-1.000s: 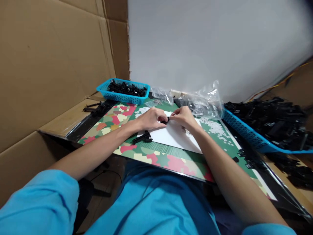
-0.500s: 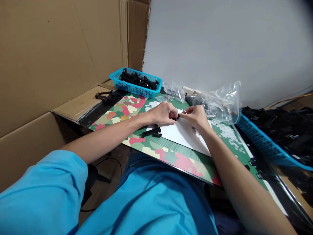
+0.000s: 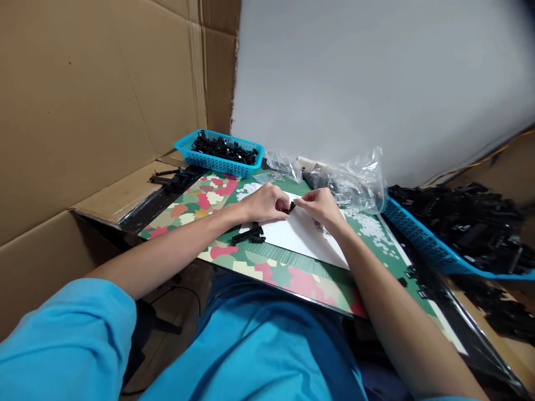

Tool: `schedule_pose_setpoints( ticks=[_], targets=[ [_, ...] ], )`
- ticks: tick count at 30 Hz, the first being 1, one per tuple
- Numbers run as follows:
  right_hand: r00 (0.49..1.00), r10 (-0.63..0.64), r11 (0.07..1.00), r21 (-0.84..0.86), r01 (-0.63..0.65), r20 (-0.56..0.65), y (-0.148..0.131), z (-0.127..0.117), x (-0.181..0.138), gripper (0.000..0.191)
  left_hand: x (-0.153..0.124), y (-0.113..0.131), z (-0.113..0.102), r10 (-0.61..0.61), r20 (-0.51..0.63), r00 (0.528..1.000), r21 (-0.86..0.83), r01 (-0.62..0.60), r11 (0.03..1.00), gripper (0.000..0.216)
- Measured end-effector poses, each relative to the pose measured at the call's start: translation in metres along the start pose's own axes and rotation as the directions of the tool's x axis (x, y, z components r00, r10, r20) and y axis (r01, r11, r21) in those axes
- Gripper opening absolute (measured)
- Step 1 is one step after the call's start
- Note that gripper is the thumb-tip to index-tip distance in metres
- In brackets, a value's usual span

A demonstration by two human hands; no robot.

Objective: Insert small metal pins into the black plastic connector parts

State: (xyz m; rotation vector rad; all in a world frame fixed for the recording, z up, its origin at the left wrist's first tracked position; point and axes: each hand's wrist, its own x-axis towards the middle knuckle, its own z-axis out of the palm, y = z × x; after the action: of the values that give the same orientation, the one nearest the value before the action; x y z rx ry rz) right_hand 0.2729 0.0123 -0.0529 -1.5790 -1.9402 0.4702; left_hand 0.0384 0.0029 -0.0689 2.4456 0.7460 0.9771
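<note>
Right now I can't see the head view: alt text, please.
The left hand grips a small black part over a white sheet, with the right hand close beside its exposed end. Loose black pieces lie by the sheet's near-left corner; a back-left blue basket and a right-hand blue basket hold black-part heaps.

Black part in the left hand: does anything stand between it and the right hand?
Nothing visible: the right hand is right beside the black part the left hand grips, and the loose black pieces lie nearer the person.
</note>
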Motion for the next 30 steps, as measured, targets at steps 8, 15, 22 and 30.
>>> schedule_pose_setpoints(
  ticks=[8, 15, 22, 30],
  targets=[
    [0.995, -0.078, 0.991, 0.109, 0.084, -0.059, 0.004, -0.016, 0.001, 0.038, 0.001, 0.0, 0.001, 0.012, -0.019, 1.0, 0.031, -0.012, 0.999, 0.012],
    [0.991, -0.129, 0.909, 0.393, 0.136, -0.045, 0.018, -0.017, 0.0, 0.044, 0.001, 0.003, -0.001, -0.015, -0.083, 0.996, 0.043, 0.018, 0.999, 0.02],
    [0.996, -0.03, 0.743, 0.665, 0.074, -0.078, 0.018, 0.005, -0.001, 0.036, 0.001, 0.004, -0.001, -0.021, -0.071, 0.997, 0.049, 0.025, 0.998, 0.018],
    [0.994, -0.027, 0.751, 0.654, 0.088, -0.103, 0.019, 0.024, 0.005, 0.036, 0.001, 0.001, 0.002, -0.009, -0.077, 0.997, 0.059, 0.013, 0.998, 0.016]
  ],
)
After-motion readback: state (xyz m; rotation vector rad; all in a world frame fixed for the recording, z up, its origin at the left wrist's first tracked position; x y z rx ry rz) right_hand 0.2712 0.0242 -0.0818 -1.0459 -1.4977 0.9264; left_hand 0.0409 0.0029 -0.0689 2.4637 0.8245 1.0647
